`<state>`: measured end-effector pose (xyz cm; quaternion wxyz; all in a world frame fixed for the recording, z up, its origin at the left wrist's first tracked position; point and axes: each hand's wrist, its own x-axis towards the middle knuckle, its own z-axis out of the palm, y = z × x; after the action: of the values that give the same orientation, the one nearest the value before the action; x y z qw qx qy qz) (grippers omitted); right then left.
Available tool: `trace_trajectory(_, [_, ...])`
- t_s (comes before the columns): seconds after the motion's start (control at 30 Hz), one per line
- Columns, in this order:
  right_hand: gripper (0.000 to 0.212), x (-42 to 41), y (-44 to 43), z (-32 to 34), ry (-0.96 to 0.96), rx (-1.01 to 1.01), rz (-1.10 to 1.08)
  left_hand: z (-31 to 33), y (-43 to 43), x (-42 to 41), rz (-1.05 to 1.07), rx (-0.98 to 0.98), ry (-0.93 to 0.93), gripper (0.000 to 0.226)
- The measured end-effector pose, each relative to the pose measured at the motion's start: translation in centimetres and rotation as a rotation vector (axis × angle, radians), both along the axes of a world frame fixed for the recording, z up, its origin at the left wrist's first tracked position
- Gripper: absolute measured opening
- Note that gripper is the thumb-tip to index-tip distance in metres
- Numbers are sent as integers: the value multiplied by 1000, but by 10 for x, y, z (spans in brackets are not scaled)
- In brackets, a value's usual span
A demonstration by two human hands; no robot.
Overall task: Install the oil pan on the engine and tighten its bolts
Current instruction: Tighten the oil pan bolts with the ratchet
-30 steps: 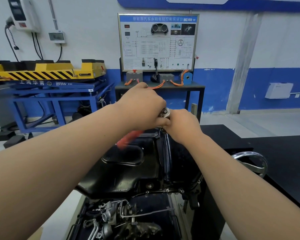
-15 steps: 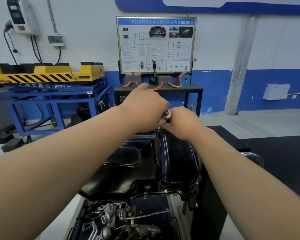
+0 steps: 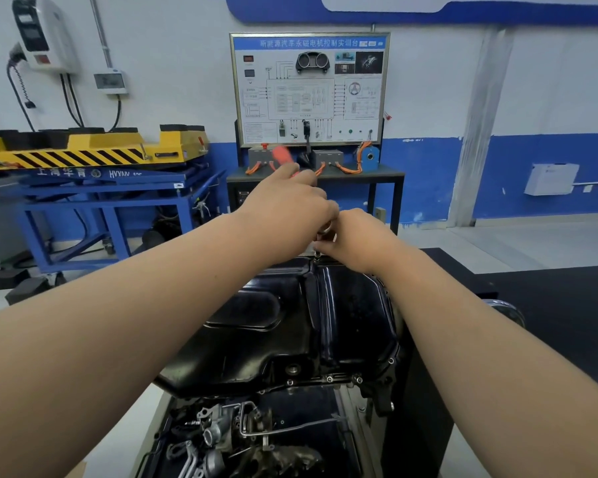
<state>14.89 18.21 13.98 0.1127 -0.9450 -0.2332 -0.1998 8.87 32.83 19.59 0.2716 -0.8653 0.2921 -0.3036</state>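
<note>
We are in the tightening step. The glossy black steel oil pan [image 3: 290, 322] sits on the engine [image 3: 221, 439] at centre. Our left hand [image 3: 287, 208] grips the red-handled ratchet wrench [image 3: 279, 155], handle towards 11 o'clock. Our right hand [image 3: 356, 236] pinches its head over a far-rim bolt [image 3: 316, 253] at 12 o'clock. Next, we judge, comes a handle swing with the socket kept square.

Ratchet [image 3: 324, 232]: head mostly hidden between left hand [image 3: 290, 208] and right hand [image 3: 356, 236]; red handle [image 3: 281, 156] motion-blurred. Bolt under it: not discernible. Oil pan [image 3: 325, 322]: left part covered by left forearm. Engine [image 3: 239, 439]: cut off at bottom edge. Board [image 3: 309, 88] lettering: too small to read.
</note>
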Motion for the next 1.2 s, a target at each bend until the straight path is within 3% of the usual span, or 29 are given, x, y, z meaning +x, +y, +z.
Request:
trace_trajectory(0.07, [27, 0, 0, -1, -33, 1, -30, 1, 0, -1, 42, -44, 18, 20])
trace_trajectory(0.23, [33, 0, 6, -2, -70, 0, -57, 1, -1, -3, 161, -105, 94, 40])
trace_trajectory(0.33, [35, 2, 6, -2, -40, 26, -29, 2, 3, -2, 56, -49, 36, 15])
trace_trajectory(0.43, [25, 0, 8, -2, -37, -4, 12, 3, 8, 1, -4, 19, -20, 37])
trace_trajectory(0.53, [25, -1, 7, -4, -67, -57, -6, -1, 4, 1, -41, 64, -65, 35])
trace_trajectory(0.63, [36, -1, 6, -7, -106, -52, -52, 1, 0, -2, 48, 25, -15, 14])
trace_trajectory(0.73, [38, -4, 10, -8, -134, -21, -91, 2, -5, -4, 210, -90, 104, 36])
trace_trajectory(0.8, [35, -5, 14, -9, -138, -13, -121, 0, -8, -5, 237, -142, 125, 35])
trace_trajectory(0.87, [33, -4, 15, -9, -126, 17, -133, 2, -8, -7, 175, -88, 77, 10])
trace_trajectory(1.03, [40, -3, 14, -10, -69, 14, -133, 2, -2, -4, -5, 91, -51, 33])
trace_trajectory(1.2, [34, -6, 7, -10, -70, -6, -135, -2, -4, -4, 61, 33, 4, 15])
